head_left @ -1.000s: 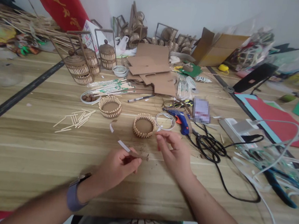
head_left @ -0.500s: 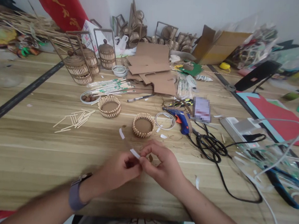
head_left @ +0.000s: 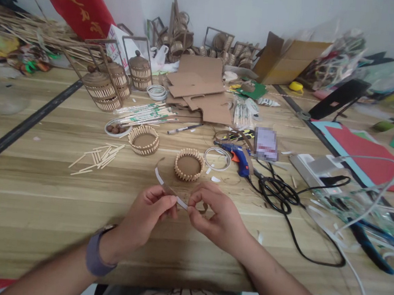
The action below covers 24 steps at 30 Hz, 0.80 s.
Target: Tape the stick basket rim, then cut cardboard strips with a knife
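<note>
A narrow brown strip with white paper sections (head_left: 182, 203) is stretched between my two hands, low over the wooden table. My left hand (head_left: 149, 214) pinches it between thumb and fingers, and its far end curls up past that hand. The other end is pinched by my right hand (head_left: 214, 214), where a bit of brown strip loops below the fingers. Just beyond my hands stands a round basket of short sticks on a brown base (head_left: 189, 165). A second stick ring (head_left: 143, 140) sits farther left.
Loose sticks (head_left: 99, 158) lie to the left. At right are a blue glue gun (head_left: 239, 159), white rings (head_left: 217, 159), a coiled black cable (head_left: 278, 195) and a power strip (head_left: 313, 172). Cardboard sheets (head_left: 198, 81) and finished lidded baskets (head_left: 101, 87) stand at the back.
My left hand has shifted slightly left and its thumb now presses on the strip. More of the strip shows between my hands, and its brown far end has come into sight.
</note>
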Each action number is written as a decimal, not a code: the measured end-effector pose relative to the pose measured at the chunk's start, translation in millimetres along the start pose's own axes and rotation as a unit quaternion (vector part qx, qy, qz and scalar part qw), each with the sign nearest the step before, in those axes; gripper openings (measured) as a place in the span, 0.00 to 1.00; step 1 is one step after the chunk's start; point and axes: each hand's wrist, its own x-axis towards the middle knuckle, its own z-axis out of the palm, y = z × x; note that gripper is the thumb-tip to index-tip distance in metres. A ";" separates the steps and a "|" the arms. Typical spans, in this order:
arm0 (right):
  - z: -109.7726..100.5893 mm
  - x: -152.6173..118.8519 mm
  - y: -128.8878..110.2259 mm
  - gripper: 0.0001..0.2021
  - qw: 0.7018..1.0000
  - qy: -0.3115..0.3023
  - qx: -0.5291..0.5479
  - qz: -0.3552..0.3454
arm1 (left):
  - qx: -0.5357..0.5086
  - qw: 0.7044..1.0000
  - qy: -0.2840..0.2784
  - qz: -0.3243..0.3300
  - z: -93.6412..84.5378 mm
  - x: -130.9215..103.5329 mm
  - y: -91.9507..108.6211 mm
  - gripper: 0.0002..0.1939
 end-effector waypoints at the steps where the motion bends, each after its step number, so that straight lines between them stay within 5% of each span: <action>1: -0.9 0.5 -0.2 0.06 1.000 0.005 -0.001 0.002 | 0.003 1.000 -0.002 0.005 -0.6 -0.8 -0.2 0.10; 15: -5.7 2.6 0.2 0.07 1.000 0.009 -0.008 -0.016 | -0.047 0.999 0.015 0.001 1.9 -1.4 5.1 0.10; 24: 6.2 -3.3 -7.8 0.04 0.965 0.149 -0.171 -0.132 | -0.024 0.997 0.064 0.048 4.8 -1.5 2.4 0.12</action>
